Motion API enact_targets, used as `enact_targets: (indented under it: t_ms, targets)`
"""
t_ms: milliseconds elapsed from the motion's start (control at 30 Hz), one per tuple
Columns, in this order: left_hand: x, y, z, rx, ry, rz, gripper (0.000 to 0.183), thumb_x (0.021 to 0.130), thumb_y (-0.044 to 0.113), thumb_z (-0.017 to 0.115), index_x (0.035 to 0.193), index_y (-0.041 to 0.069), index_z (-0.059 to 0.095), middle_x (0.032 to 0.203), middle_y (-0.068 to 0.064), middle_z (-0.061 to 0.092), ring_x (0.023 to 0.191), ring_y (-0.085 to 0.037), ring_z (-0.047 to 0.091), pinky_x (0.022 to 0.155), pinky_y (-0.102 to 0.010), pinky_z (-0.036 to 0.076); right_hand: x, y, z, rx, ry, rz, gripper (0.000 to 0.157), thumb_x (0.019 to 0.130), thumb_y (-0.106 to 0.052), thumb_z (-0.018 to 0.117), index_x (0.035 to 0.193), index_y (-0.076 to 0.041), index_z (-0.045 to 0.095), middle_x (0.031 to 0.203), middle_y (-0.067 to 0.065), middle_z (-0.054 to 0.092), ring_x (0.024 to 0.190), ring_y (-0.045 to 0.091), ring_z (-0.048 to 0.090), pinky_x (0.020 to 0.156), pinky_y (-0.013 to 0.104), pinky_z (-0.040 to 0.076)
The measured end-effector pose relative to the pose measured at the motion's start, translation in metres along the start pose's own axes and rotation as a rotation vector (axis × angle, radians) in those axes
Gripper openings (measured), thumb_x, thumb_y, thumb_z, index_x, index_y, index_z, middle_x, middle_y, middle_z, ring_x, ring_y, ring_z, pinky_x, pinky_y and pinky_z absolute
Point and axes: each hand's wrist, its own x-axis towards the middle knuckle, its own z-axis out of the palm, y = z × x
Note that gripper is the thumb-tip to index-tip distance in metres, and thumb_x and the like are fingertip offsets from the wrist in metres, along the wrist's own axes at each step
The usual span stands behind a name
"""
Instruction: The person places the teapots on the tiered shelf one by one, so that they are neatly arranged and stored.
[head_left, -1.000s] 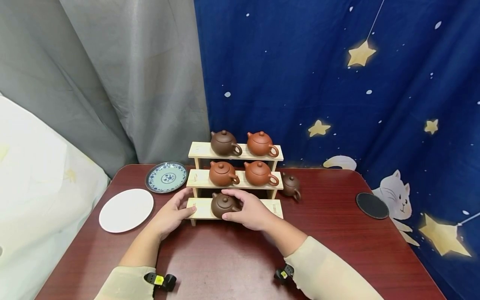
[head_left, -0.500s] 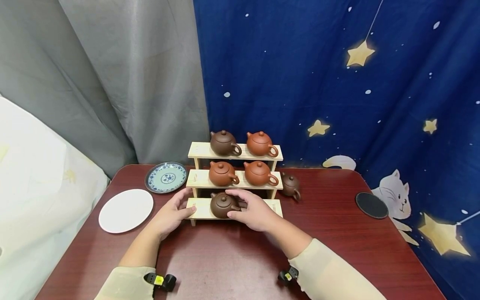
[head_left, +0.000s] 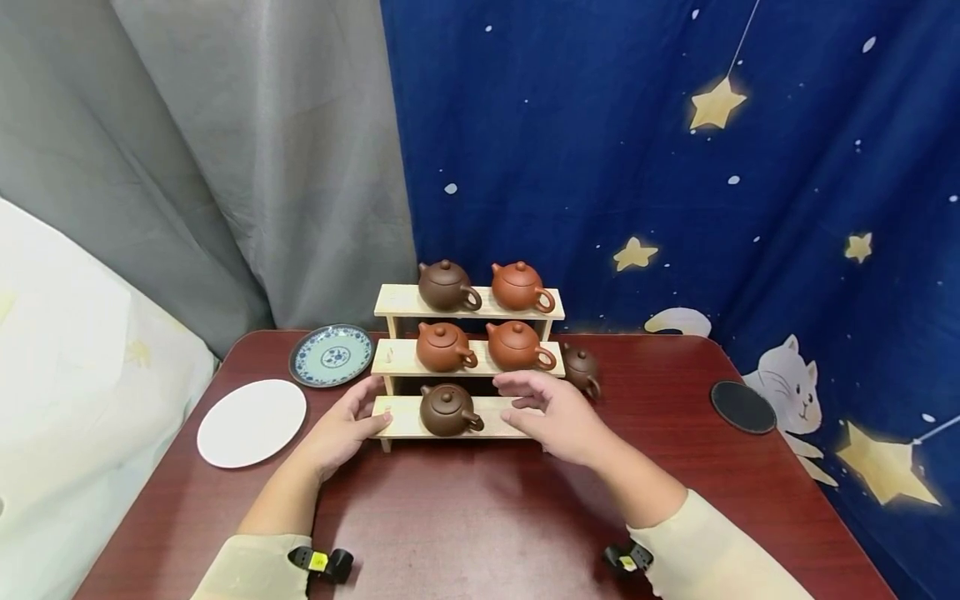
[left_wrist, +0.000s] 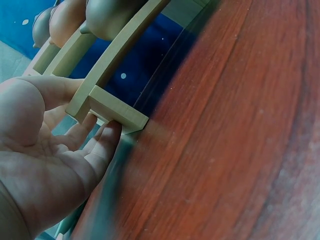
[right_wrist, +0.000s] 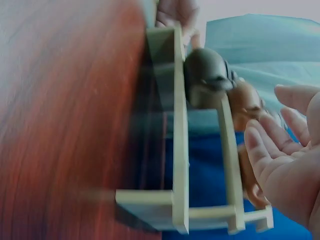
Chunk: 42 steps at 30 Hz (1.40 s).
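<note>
A three-tier wooden rack (head_left: 491,419) stands on the table. On its lowest tier sits a dark brown teapot (head_left: 447,407), handle to the right. My left hand (head_left: 341,432) grips the rack's left end; in the left wrist view the thumb lies along the board (left_wrist: 112,60) and the fingers curl by its leg (left_wrist: 117,109). My right hand (head_left: 553,417) is off the teapot, over the tier's right end, fingers loosely bent and holding nothing. The right wrist view shows that hand (right_wrist: 290,165) beside the rack, apart from the brown teapot (right_wrist: 205,75).
Two reddish teapots, one (head_left: 444,347) left of the other (head_left: 517,345), fill the middle tier. Above are a brown teapot (head_left: 445,286) and a reddish one (head_left: 517,286). Another brown teapot (head_left: 580,369) stands right of the rack. Plates, white (head_left: 252,423) and blue-patterned (head_left: 332,356), lie left; a black coaster (head_left: 743,407) lies right.
My right hand has let go of the brown teapot on the lowest tier and moved right, so its handle shows. The left hand has stayed on the rack's end.
</note>
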Motion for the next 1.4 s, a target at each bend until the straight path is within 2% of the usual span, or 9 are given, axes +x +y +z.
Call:
enact_targets:
  t_ms: [267, 367, 533, 667, 833, 967, 1100, 1267, 1400]
  targets:
    - [0.000, -0.001, 0.000, 0.007, -0.003, 0.000, 0.075, 0.106, 0.013, 0.066, 0.168, 0.007, 0.025, 0.166, -0.027, 0.041, 0.140, -0.027, 0.056, 0.095, -0.020, 0.056, -0.021, 0.011, -0.034, 0.044, 0.123, -0.086, 0.041, 0.097, -0.005, 0.077, 0.137, -0.002, 0.068, 0.131, 0.017, 0.075, 0.113, 0.010, 0.074, 0.097, 0.025, 0.060]
    - [0.000, 0.000, 0.000, 0.002, -0.001, -0.002, 0.075, 0.106, 0.013, 0.066, 0.168, 0.008, 0.025, 0.166, -0.027, 0.042, 0.142, -0.031, 0.055, 0.095, -0.020, 0.056, -0.029, 0.016, -0.047, 0.054, 0.173, -0.072, 0.041, 0.096, -0.003, 0.078, 0.136, 0.000, 0.068, 0.128, 0.020, 0.075, 0.109, 0.005, 0.075, 0.095, 0.022, 0.060]
    - [-0.001, 0.001, 0.000, -0.010, -0.008, 0.000, 0.075, 0.106, 0.011, 0.065, 0.169, 0.007, 0.023, 0.167, -0.027, 0.040, 0.147, -0.039, 0.051, 0.095, -0.019, 0.055, -0.036, 0.029, -0.070, 0.021, 0.246, -0.027, 0.042, 0.097, -0.004, 0.077, 0.137, -0.003, 0.067, 0.128, 0.020, 0.075, 0.112, 0.006, 0.075, 0.094, 0.018, 0.059]
    - [-0.001, 0.002, 0.000, -0.011, -0.006, 0.001, 0.075, 0.106, 0.011, 0.065, 0.169, 0.008, 0.023, 0.167, -0.027, 0.040, 0.148, -0.040, 0.050, 0.095, -0.018, 0.055, -0.035, 0.042, -0.086, -0.020, 0.299, 0.016, 0.041, 0.099, -0.008, 0.077, 0.139, -0.005, 0.067, 0.130, 0.023, 0.073, 0.112, 0.008, 0.075, 0.091, 0.017, 0.059]
    - [-0.001, 0.002, 0.000, -0.013, -0.005, 0.004, 0.074, 0.106, 0.011, 0.065, 0.169, 0.008, 0.024, 0.166, -0.027, 0.041, 0.146, -0.039, 0.051, 0.095, -0.019, 0.055, -0.027, 0.059, -0.097, -0.011, 0.321, 0.079, 0.042, 0.101, -0.010, 0.075, 0.141, -0.003, 0.065, 0.135, 0.032, 0.068, 0.110, 0.000, 0.073, 0.090, 0.014, 0.058]
    - [-0.001, 0.002, 0.000, -0.015, -0.004, -0.003, 0.074, 0.106, 0.012, 0.065, 0.168, 0.008, 0.025, 0.163, -0.028, 0.045, 0.144, -0.037, 0.054, 0.095, -0.019, 0.055, -0.020, 0.072, -0.099, -0.017, 0.329, 0.130, 0.045, 0.100, -0.010, 0.075, 0.143, -0.002, 0.063, 0.139, 0.029, 0.068, 0.121, 0.020, 0.073, 0.091, 0.011, 0.055]
    - [-0.001, 0.002, 0.000, -0.009, -0.006, 0.000, 0.074, 0.106, 0.012, 0.065, 0.169, 0.008, 0.025, 0.164, -0.027, 0.043, 0.144, -0.037, 0.054, 0.095, -0.019, 0.055, -0.012, 0.087, -0.100, -0.025, 0.339, 0.183, 0.051, 0.100, -0.014, 0.077, 0.146, -0.002, 0.060, 0.144, 0.025, 0.067, 0.133, 0.038, 0.066, 0.090, 0.007, 0.051]
    - [-0.002, 0.001, 0.000, 0.002, -0.003, -0.008, 0.074, 0.106, 0.012, 0.065, 0.168, 0.008, 0.025, 0.168, -0.025, 0.039, 0.148, -0.038, 0.050, 0.095, -0.018, 0.055, -0.001, 0.105, -0.100, -0.038, 0.345, 0.273, 0.062, 0.098, -0.022, 0.079, 0.152, -0.004, 0.055, 0.155, 0.019, 0.060, 0.144, 0.038, 0.058, 0.092, 0.007, 0.047]
    - [-0.002, 0.001, 0.000, 0.002, -0.001, -0.009, 0.073, 0.106, 0.010, 0.064, 0.168, 0.008, 0.025, 0.169, -0.024, 0.037, 0.149, -0.040, 0.048, 0.095, -0.018, 0.054, 0.008, 0.117, -0.098, -0.046, 0.322, 0.329, 0.071, 0.096, -0.027, 0.082, 0.157, -0.008, 0.050, 0.162, 0.018, 0.053, 0.150, 0.038, 0.052, 0.109, 0.027, 0.050]
